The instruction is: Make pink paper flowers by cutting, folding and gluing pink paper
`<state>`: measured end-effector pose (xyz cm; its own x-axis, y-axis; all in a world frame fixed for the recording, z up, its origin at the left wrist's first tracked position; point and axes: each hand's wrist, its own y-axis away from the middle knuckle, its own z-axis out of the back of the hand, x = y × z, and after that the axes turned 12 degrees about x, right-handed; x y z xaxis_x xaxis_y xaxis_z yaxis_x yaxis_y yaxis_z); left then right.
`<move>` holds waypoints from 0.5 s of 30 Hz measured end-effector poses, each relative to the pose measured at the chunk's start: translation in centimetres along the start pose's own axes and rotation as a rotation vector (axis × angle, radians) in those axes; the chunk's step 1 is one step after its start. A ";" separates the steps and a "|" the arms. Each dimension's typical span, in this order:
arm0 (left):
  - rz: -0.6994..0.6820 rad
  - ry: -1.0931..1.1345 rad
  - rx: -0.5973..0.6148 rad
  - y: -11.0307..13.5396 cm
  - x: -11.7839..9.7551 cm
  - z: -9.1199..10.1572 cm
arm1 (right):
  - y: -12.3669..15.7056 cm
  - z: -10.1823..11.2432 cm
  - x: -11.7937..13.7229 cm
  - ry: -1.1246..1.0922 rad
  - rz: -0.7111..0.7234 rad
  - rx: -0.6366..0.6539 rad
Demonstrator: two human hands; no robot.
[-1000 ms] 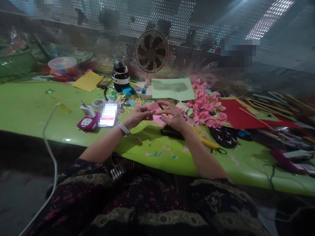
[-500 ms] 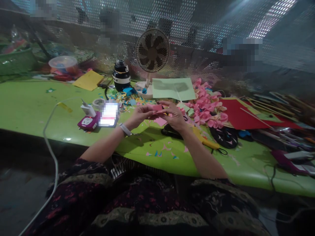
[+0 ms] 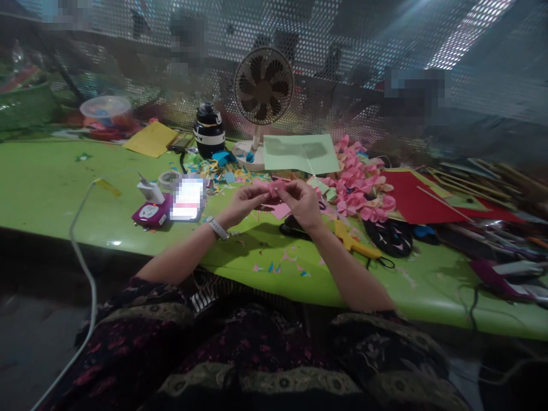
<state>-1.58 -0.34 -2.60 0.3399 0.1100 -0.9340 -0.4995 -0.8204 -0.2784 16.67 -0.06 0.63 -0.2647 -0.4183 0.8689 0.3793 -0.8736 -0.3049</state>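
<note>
Both hands meet over the green table (image 3: 51,188) and pinch one small pink paper piece (image 3: 274,188). My left hand (image 3: 244,201), with a white wristband, grips its left side. My right hand (image 3: 303,201) pinches its right side with thumb and fingers closed. Another pink paper square (image 3: 280,211) lies flat on the table just beneath the hands. A heap of pink folded paper flowers (image 3: 357,191) lies right of my right hand. Black-handled scissors (image 3: 293,231) lie under my right wrist.
A small fan (image 3: 263,85) and a light green sheet (image 3: 299,154) stand behind the hands. A phone (image 3: 187,198), a pink charger block (image 3: 149,212) with white cable and a black jar (image 3: 209,132) are at left. Red paper (image 3: 422,200), sticks and a yellow tool (image 3: 355,245) lie right.
The pink paper has been folded smaller between the fingers, and both hands have drawn closer together and slightly upward. The view shifted a little.
</note>
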 end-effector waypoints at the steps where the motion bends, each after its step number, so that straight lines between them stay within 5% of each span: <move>1: 0.007 0.007 -0.005 0.0 0.0 0.0 | 0.0 0.0 0.0 0.009 -0.003 -0.003; 15: 0.000 -0.093 0.015 0.0 -0.2 -0.2 | -0.1 0.0 -0.2 0.010 0.047 0.014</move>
<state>-1.45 -0.51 -2.41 0.2650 0.1621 -0.9505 -0.5112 -0.8122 -0.2810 16.68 0.15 0.48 -0.2557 -0.4611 0.8497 0.4038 -0.8495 -0.3395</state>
